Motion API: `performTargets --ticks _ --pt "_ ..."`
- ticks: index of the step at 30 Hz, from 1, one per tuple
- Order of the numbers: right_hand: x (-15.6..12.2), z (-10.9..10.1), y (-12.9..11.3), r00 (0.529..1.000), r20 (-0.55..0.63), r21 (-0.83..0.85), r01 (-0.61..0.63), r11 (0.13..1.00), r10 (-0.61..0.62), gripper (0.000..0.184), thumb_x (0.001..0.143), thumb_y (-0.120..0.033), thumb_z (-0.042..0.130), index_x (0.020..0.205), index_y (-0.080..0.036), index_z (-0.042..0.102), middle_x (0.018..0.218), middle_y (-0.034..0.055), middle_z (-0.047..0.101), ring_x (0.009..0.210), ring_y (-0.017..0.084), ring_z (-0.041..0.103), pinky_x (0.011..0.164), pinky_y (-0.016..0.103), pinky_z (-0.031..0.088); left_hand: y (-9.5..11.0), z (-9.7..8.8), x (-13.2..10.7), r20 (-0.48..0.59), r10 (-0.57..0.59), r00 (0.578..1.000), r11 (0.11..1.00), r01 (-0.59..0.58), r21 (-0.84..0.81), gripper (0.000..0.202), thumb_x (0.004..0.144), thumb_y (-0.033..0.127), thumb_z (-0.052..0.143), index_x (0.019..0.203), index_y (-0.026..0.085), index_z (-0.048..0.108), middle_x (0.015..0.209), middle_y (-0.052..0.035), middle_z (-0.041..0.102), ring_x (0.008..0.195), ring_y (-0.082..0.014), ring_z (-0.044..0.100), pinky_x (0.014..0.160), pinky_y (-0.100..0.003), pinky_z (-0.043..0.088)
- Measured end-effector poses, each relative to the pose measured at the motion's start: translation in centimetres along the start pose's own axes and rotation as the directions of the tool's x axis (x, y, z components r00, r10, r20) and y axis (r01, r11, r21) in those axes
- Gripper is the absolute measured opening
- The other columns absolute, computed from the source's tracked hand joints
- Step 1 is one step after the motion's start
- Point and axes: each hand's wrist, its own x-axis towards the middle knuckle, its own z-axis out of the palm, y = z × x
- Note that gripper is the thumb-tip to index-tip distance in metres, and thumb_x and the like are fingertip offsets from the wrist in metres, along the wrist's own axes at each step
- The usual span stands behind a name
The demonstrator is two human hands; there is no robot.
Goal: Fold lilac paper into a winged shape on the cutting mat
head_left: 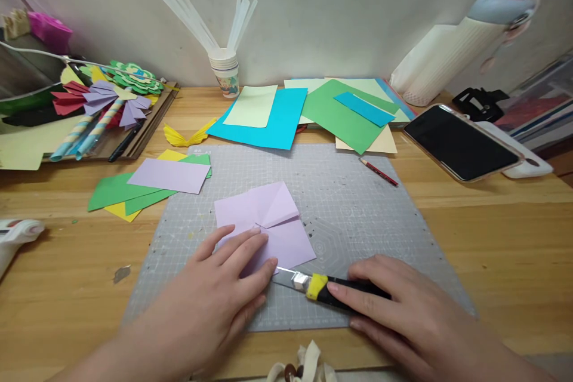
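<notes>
A folded lilac paper square (pixel 268 221) lies on the grey cutting mat (pixel 349 203). My left hand (pixel 219 292) rests flat on its near left part, fingers spread and stretched out. My right hand (pixel 403 316) lies over the black handle of a yellow and black utility knife (pixel 313 285), fingers curled on it. The knife's blade points left and touches the paper's near edge, close to my left fingertips.
Coloured sheets (pixel 268 119) lie beyond the mat, more (pixel 152 185) at its left. A red pencil (pixel 378 172) sits on the mat's far right corner. A phone (pixel 461 142) leans at right. A cup of glue sticks (pixel 226 71) stands by the wall. Paper crafts (pixel 102 101) fill the left.
</notes>
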Motion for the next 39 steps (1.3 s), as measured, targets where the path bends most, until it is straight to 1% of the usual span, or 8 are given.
performTargets --ticks 10,18,27,30,32,35,37,39 --pt "0.1 0.0 0.0 1.000 0.012 -0.008 0.021 1.000 -0.021 0.036 0.093 -0.020 0.054 0.127 -0.027 0.062 0.105 0.0102 0.065 0.090 0.022 0.063 0.073 0.035 0.055 0.3 -0.1 0.1 -0.030 -0.003 1.000 1.000 0.003 -0.005 0.025 0.095 0.034 0.048 0.113 0.026 0.063 0.132 -0.0086 0.059 0.118 -0.0236 0.058 0.115 -0.044 0.019" --pt "-0.6 -1.4 0.7 0.998 0.048 0.007 0.041 0.999 -0.041 0.036 0.091 -0.022 0.055 0.125 -0.032 0.064 0.108 0.0077 0.069 0.095 0.022 0.067 0.076 0.033 0.057 0.3 -0.1 0.0 -0.039 -0.001 0.999 1.000 0.002 0.023 0.026 0.095 0.032 0.047 0.115 0.026 0.062 0.132 -0.0091 0.060 0.117 -0.0235 0.059 0.113 -0.044 0.020" --pt "-0.8 -1.7 1.1 0.994 0.104 0.022 0.042 0.999 -0.044 0.037 0.091 -0.023 0.058 0.127 -0.031 0.062 0.107 0.0083 0.068 0.093 0.021 0.068 0.075 0.032 0.059 1.1 -0.3 0.0 -0.011 0.016 1.000 1.000 -0.016 -0.010 0.026 0.092 0.036 0.052 0.113 0.025 0.061 0.137 -0.0165 0.054 0.126 -0.0310 0.053 0.110 -0.050 0.027" --pt "-0.7 -1.8 1.0 0.992 0.122 0.037 0.032 0.999 -0.037 0.036 0.091 -0.022 0.057 0.126 -0.031 0.063 0.105 0.0079 0.068 0.090 0.020 0.067 0.074 0.031 0.059 0.9 -0.8 -0.1 0.008 0.006 1.000 0.998 -0.005 -0.057 0.026 0.092 0.036 0.052 0.115 0.029 0.060 0.137 -0.0121 0.055 0.124 -0.0286 0.055 0.111 -0.049 0.028" --pt "-0.6 -1.9 0.9 0.991 0.132 0.047 0.019 0.999 -0.025 0.036 0.091 -0.022 0.057 0.126 -0.031 0.063 0.105 0.0080 0.067 0.091 0.020 0.067 0.075 0.032 0.058 0.7 -1.0 -0.2 0.014 -0.033 0.999 0.990 0.035 -0.135 0.027 0.092 0.033 0.052 0.118 0.031 0.057 0.137 -0.0067 0.056 0.123 -0.0245 0.056 0.113 -0.047 0.023" --pt "-0.4 -2.0 0.6 0.988 0.156 0.065 0.011 0.998 -0.021 0.037 0.092 -0.023 0.057 0.127 -0.031 0.062 0.103 0.0077 0.067 0.089 0.020 0.066 0.074 0.032 0.057 0.5 -0.8 0.0 -0.010 -0.133 0.991 0.968 0.128 -0.217 0.041 0.090 0.027 0.055 0.129 0.025 0.045 0.131 -0.0053 0.062 0.119 -0.0208 0.059 0.115 -0.045 0.017" --pt "-0.2 -1.9 0.5 0.988 0.155 0.071 0.010 0.997 -0.021 0.036 0.092 -0.023 0.057 0.127 -0.030 0.062 0.103 0.0074 0.066 0.088 0.020 0.065 0.073 0.032 0.057 0.6 -0.5 0.4 -0.048 -0.193 0.980 0.957 0.178 -0.230 0.042 0.087 0.023 0.056 0.127 0.022 0.043 0.125 -0.0058 0.066 0.115 -0.0206 0.061 0.113 -0.045 0.018" --pt "-0.2 -1.9 0.4 0.990 0.141 0.061 0.015 0.998 -0.024 0.037 0.092 -0.023 0.057 0.128 -0.030 0.061 0.104 0.0074 0.066 0.090 0.020 0.065 0.074 0.032 0.057 0.8 -0.3 0.8 -0.081 -0.214 0.974 0.956 0.191 -0.223 0.034 0.086 0.019 0.055 0.119 0.022 0.049 0.120 -0.0043 0.068 0.110 -0.0199 0.063 0.110 -0.044 0.022"
